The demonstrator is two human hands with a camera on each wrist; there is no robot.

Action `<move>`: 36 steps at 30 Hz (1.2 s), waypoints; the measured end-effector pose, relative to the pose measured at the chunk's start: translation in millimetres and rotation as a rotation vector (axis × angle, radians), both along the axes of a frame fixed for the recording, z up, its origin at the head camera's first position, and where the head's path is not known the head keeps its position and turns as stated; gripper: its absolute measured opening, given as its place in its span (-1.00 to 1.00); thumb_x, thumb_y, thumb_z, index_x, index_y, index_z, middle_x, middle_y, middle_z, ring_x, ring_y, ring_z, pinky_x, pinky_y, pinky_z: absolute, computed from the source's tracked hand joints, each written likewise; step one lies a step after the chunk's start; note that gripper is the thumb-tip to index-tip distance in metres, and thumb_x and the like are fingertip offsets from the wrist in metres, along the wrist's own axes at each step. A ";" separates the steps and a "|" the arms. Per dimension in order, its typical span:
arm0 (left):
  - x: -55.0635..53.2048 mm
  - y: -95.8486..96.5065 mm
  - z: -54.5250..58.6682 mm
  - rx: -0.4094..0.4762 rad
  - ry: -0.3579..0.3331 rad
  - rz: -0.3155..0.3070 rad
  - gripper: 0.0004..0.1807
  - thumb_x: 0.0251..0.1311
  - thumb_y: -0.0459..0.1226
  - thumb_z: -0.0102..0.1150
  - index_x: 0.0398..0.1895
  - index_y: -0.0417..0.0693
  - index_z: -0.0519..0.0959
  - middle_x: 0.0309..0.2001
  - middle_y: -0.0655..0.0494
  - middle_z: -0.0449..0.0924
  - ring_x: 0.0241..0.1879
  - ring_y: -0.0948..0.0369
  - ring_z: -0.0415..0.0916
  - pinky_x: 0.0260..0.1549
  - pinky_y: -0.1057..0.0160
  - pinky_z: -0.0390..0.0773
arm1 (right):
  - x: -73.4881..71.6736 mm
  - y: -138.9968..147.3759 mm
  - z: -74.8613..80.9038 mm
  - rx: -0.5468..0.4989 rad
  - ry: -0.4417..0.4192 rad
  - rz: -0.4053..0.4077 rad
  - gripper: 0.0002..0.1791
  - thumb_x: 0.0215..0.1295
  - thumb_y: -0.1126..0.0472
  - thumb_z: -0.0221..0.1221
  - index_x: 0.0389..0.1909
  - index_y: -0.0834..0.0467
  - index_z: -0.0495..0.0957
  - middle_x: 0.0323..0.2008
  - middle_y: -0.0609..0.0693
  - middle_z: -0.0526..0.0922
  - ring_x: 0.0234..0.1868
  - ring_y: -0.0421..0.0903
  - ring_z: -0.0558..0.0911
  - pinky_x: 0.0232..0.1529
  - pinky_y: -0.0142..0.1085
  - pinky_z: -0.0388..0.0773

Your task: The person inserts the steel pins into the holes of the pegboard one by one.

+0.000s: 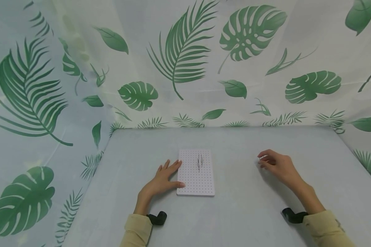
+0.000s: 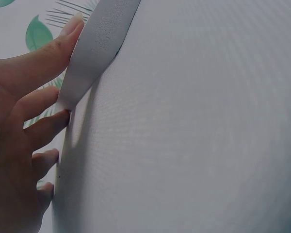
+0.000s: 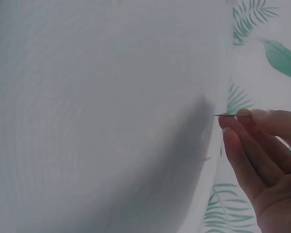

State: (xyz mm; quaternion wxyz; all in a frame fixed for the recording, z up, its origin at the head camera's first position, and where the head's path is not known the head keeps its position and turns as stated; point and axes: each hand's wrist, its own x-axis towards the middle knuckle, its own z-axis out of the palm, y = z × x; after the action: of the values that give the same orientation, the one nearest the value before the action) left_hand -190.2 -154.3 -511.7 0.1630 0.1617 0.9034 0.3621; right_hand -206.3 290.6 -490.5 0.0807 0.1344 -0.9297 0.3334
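A white board with rows of small holes (image 1: 195, 181) lies on the table. Several thin dark pins (image 1: 199, 162) stand near its upper right part, though their lines blend with their shadows. My left hand (image 1: 162, 180) rests at the board's left edge, fingers spread, with the thumb and a fingertip touching it. In the left wrist view the board's pale side (image 2: 94, 58) shows beside the thumb. Well to the right of the board, my right hand (image 1: 276, 166) is raised over the table. Between thumb and fingertips it pinches a thin metal pin (image 3: 227, 115).
A pale grey cloth covers the table (image 1: 235, 212). Leaf-print curtains (image 1: 185, 68) hang behind and along both sides. In the right wrist view, a small dark sliver (image 3: 207, 158) lies on the table near its far edge. Both wrists wear black camera bands (image 1: 157, 218).
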 end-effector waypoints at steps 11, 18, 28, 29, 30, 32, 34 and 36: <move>-0.7 -0.8 -0.8 0.002 -0.006 0.001 -0.02 0.21 0.03 0.41 0.63 -0.02 0.17 0.63 -0.06 0.08 0.66 -0.14 -0.31 0.60 -0.21 -0.37 | -0.2 -27.9 1.6 -0.002 0.050 0.059 -0.75 0.22 0.43 0.39 -0.12 0.18 0.63 -0.34 0.05 0.80 -0.39 -0.10 0.76 -0.43 -0.44 0.61; -0.3 -0.3 -0.4 -0.012 0.001 0.002 -0.02 0.21 0.02 0.42 0.62 -0.03 0.18 0.62 -0.07 0.10 0.66 -0.15 -0.29 0.59 -0.22 -0.34 | -1.5 -42.8 0.4 -0.025 0.109 0.103 -0.78 0.21 0.39 0.41 -0.15 0.19 0.63 -0.40 0.04 0.79 -0.41 -0.17 0.76 -0.44 -0.43 0.62; -0.9 0.7 0.5 -0.019 -0.001 0.002 -0.02 0.20 0.02 0.42 0.63 -0.02 0.17 0.63 -0.04 0.09 0.66 -0.14 -0.30 0.60 -0.22 -0.35 | -3.0 -61.2 2.6 -0.026 0.067 0.121 -0.79 0.25 0.39 0.38 -0.12 0.19 0.63 -0.38 0.01 0.79 -0.37 -0.09 0.78 -0.39 -0.40 0.65; -1.0 0.8 0.5 -0.019 -0.001 0.002 -0.01 0.20 0.02 0.42 0.63 -0.02 0.17 0.63 -0.04 0.09 0.66 -0.15 -0.30 0.60 -0.22 -0.35 | -3.3 -63.1 2.7 -0.031 0.064 0.121 -0.78 0.25 0.39 0.38 -0.12 0.19 0.63 -0.38 0.00 0.80 -0.37 -0.09 0.78 -0.39 -0.40 0.65; -1.1 0.9 0.5 -0.018 -0.001 0.003 -0.01 0.20 0.02 0.42 0.62 -0.02 0.17 0.63 -0.04 0.09 0.66 -0.15 -0.30 0.60 -0.22 -0.35 | -3.7 -65.0 2.8 -0.036 0.063 0.123 -0.78 0.24 0.39 0.38 -0.11 0.19 0.63 -0.38 0.00 0.80 -0.37 -0.09 0.78 -0.39 -0.40 0.65; -1.3 0.9 0.2 -0.019 0.000 0.001 -0.01 0.19 0.02 0.42 0.62 -0.02 0.17 0.63 -0.05 0.09 0.66 -0.15 -0.30 0.59 -0.23 -0.35 | -4.4 -69.1 2.8 -0.045 0.060 0.126 -0.78 0.25 0.40 0.38 -0.11 0.19 0.64 -0.37 -0.02 0.80 -0.37 -0.10 0.78 -0.38 -0.40 0.65; -1.6 0.8 -0.6 -0.023 0.005 -0.001 -0.01 0.19 0.03 0.42 0.63 -0.02 0.17 0.63 -0.05 0.09 0.66 -0.16 -0.30 0.59 -0.23 -0.35 | -4.9 -73.2 3.1 -0.052 0.060 0.128 -0.78 0.25 0.39 0.38 -0.10 0.19 0.64 -0.36 -0.02 0.80 -0.37 -0.11 0.77 -0.37 -0.39 0.65; -1.9 0.6 -1.2 -0.026 0.006 -0.002 -0.01 0.19 0.03 0.42 0.63 -0.01 0.17 0.63 -0.05 0.09 0.66 -0.15 -0.30 0.59 -0.23 -0.35 | -5.0 -77.3 3.7 -0.057 0.056 0.128 -0.78 0.26 0.39 0.37 -0.10 0.19 0.65 -0.35 -0.02 0.80 -0.36 -0.11 0.77 -0.37 -0.39 0.66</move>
State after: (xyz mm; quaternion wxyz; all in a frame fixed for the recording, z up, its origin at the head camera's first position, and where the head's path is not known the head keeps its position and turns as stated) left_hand -192.1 -153.6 -512.9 0.1626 0.1614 0.9085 0.3495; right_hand -211.3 213.3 -486.8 0.0890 0.2007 -0.9066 0.3603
